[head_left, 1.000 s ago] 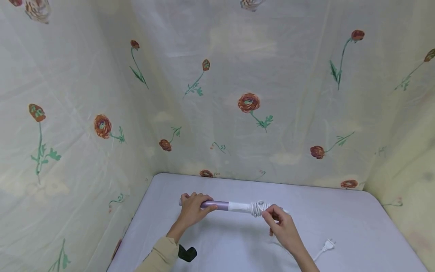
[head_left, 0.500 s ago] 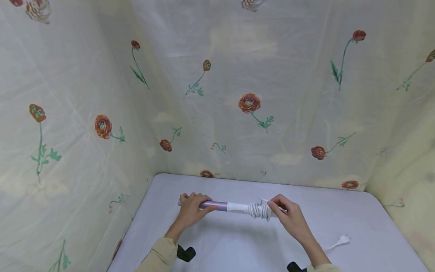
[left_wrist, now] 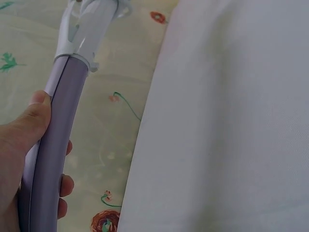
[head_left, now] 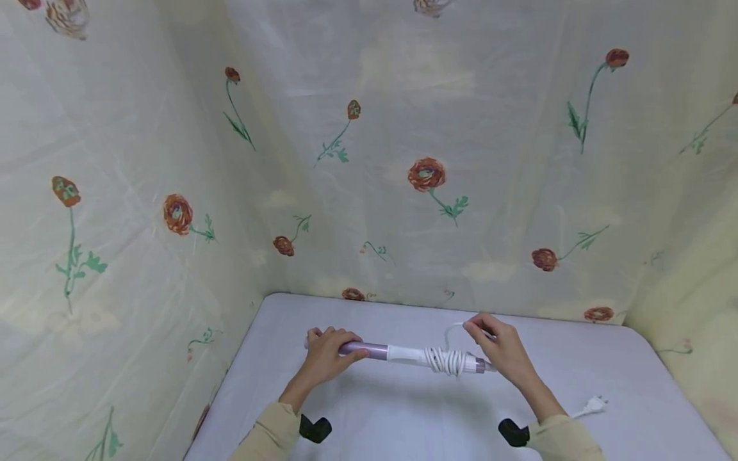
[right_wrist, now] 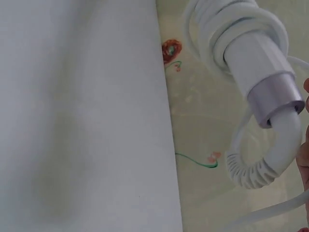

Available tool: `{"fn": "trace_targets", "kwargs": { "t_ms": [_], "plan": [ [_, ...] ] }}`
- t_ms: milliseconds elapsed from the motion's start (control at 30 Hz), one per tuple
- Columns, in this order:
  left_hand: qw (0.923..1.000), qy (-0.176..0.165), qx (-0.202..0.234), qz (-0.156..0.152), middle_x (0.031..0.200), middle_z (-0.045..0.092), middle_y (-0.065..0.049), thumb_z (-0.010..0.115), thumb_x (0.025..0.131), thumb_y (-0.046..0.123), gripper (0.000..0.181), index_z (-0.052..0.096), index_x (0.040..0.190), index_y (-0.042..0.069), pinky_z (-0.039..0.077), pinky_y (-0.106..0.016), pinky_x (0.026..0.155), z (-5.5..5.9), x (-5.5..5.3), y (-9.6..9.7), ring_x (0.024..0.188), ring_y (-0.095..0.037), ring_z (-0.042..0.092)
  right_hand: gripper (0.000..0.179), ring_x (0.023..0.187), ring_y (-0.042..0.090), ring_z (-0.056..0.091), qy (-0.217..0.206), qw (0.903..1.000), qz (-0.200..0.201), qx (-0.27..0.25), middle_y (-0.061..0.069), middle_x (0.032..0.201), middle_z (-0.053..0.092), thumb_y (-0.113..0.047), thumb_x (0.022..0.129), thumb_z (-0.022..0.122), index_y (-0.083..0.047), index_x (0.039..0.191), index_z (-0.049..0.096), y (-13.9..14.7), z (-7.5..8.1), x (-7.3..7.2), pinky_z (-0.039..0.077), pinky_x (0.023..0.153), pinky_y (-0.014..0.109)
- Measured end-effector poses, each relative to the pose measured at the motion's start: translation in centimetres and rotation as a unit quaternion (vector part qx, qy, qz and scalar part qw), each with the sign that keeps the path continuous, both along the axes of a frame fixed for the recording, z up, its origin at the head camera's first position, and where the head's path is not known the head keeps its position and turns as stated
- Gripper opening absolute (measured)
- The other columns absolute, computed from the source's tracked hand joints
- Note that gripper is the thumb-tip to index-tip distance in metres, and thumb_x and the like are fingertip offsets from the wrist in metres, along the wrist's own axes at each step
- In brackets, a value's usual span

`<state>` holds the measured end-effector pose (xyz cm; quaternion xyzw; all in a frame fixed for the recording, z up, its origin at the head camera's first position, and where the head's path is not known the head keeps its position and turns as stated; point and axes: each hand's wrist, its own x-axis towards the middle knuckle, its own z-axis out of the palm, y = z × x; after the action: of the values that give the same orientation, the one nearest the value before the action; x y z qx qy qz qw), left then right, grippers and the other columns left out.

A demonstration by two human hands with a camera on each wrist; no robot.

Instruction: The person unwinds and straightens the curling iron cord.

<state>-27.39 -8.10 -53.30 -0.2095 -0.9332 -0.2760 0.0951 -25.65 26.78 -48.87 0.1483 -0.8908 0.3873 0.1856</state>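
Observation:
A curling iron with a purple barrel and white handle is held level above the white table. My left hand grips its barrel, thumb along one side and fingertips showing on the other in the left wrist view. White cord is wound in several loops round the handle. Beyond the loops is a purple end collar, where the cord leaves in a bend. My right hand pinches the cord between thumb and fingertips, up and right of the loops. Only its edge shows in the right wrist view.
The cord's white plug is at the right, over the white tabletop. Flower-printed cloth hangs behind the table and at both sides. A dark device sits at each wrist, such as the left one.
My right hand has moved up and right, drawing a length of cord away from the loops and uncovering the handle's end. The plug has shifted right. My left hand stays nearly still.

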Motion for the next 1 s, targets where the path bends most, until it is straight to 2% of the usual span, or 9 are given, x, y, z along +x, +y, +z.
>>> {"fn": "trace_targets", "kwargs": {
  "t_ms": [200,367,567,667,767,833,933,1000],
  "plan": [
    [0.9996,-0.019,0.014,-0.015,0.096,0.069,0.007,0.063,0.083,0.053,0.035,0.068,0.104,0.025,0.018,-0.048,0.087,0.4,0.0,-0.4,0.084,-0.012,0.050,0.015,0.070,0.005,0.054,-0.033,0.9994,-0.001,0.011,0.008,0.080,0.064,-0.024,0.094,0.058,-0.010,0.095,0.063,0.6,-0.9,-1.2,0.055,0.074,0.033],
    [0.9990,-0.038,0.015,-0.020,0.098,0.069,0.007,0.063,0.083,0.053,0.035,0.068,0.105,0.026,0.018,-0.047,0.088,0.6,-0.1,-0.7,0.087,-0.012,0.050,0.017,0.068,0.010,0.052,-0.063,0.9980,-0.004,0.010,0.001,0.072,0.056,-0.026,0.095,0.057,-0.010,0.093,0.063,0.8,-1.8,-1.7,0.047,0.065,0.023],
    [0.9981,-0.044,0.027,-0.032,0.097,0.068,0.008,0.062,0.084,0.053,0.035,0.068,0.105,0.026,0.017,-0.046,0.087,0.2,-0.2,-1.2,0.086,-0.010,0.050,0.021,0.067,0.009,0.049,-0.109,0.9940,-0.003,-0.010,0.001,0.073,0.055,-0.030,0.095,0.056,-0.010,0.095,0.063,0.9,-2.8,-1.6,0.041,0.061,0.024],
    [0.9967,-0.062,0.036,-0.039,0.097,0.068,0.008,0.063,0.084,0.052,0.034,0.068,0.105,0.026,0.017,-0.047,0.089,0.2,0.0,-1.3,0.086,-0.010,0.050,0.022,0.065,0.010,0.048,-0.125,0.9918,0.002,-0.025,0.002,0.073,0.056,-0.028,0.095,0.056,-0.008,0.095,0.063,0.6,-3.1,-1.2,0.040,0.059,0.023],
    [0.9956,-0.075,0.038,-0.041,0.098,0.067,0.008,0.062,0.084,0.053,0.035,0.068,0.106,0.026,0.017,-0.048,0.090,0.4,0.1,-1.2,0.088,-0.011,0.050,0.021,0.065,0.008,0.048,-0.129,0.9909,0.012,-0.038,0.004,0.074,0.058,-0.024,0.095,0.056,-0.005,0.094,0.063,0.0,-3.5,-0.8,0.041,0.058,0.022],
    [0.9952,-0.078,0.041,-0.041,0.099,0.067,0.007,0.062,0.084,0.053,0.036,0.067,0.106,0.026,0.017,-0.048,0.090,0.6,0.0,-1.1,0.089,-0.012,0.050,0.018,0.065,0.004,0.049,-0.116,0.9919,0.024,-0.046,0.004,0.076,0.061,-0.020,0.095,0.057,-0.004,0.093,0.064,-0.3,-4.0,-0.6,0.043,0.058,0.021],
    [0.9960,-0.070,0.042,-0.036,0.100,0.068,0.005,0.061,0.084,0.054,0.038,0.067,0.107,0.025,0.016,-0.049,0.090,0.8,-0.1,-0.9,0.091,-0.013,0.050,0.006,0.070,0.001,0.053,-0.087,0.9949,0.033,-0.038,0.003,0.081,0.064,-0.007,0.092,0.058,-0.005,0.090,0.063,-0.6,-5.5,-0.4,0.047,0.062,0.021],
    [0.9970,-0.057,0.043,-0.031,0.100,0.069,0.005,0.063,0.083,0.053,0.037,0.068,0.106,0.024,0.017,-0.049,0.090,0.9,0.0,-0.8,0.090,-0.014,0.051,0.009,0.069,0.001,0.053,-0.094,0.9946,0.027,-0.035,0.002,0.079,0.064,0.002,0.089,0.057,-0.006,0.087,0.062,-0.8,-6.8,-0.1,0.047,0.063,0.021]
  ]
}}
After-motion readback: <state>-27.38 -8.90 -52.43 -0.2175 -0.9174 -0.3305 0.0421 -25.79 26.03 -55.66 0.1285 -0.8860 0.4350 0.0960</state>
